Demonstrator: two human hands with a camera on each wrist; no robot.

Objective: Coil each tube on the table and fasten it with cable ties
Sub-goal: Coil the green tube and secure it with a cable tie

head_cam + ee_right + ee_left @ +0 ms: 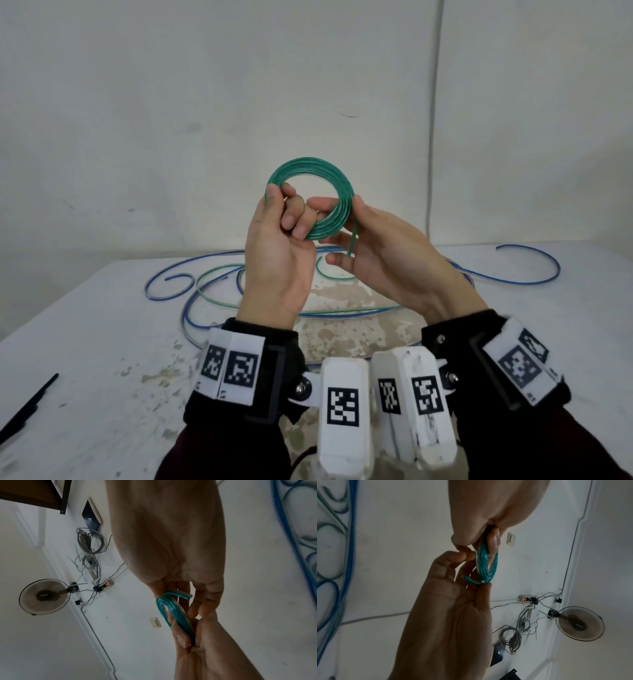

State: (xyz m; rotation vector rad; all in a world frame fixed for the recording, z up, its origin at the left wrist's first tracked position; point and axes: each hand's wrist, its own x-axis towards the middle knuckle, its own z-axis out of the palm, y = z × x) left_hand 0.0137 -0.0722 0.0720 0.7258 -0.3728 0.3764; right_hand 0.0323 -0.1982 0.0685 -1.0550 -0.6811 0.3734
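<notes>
Holding the green tube coil [310, 198] up above the table [102, 342], the left hand [277, 253] pinches its left rim with curled fingers while the right hand [380, 253] pinches the right rim, loose tail end [352, 241] dangling just below; best keep both pinches firm so the turns stay stacked, then tuck that tail before reaching for the cable tie [27, 407], well left of the coil

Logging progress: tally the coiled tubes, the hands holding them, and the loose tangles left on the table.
Green coil: 1
Hands holding it: 2, left hand and right hand
Loose blue-and-green tangle on the table: 1, strands uncountable
Total: 4
</notes>
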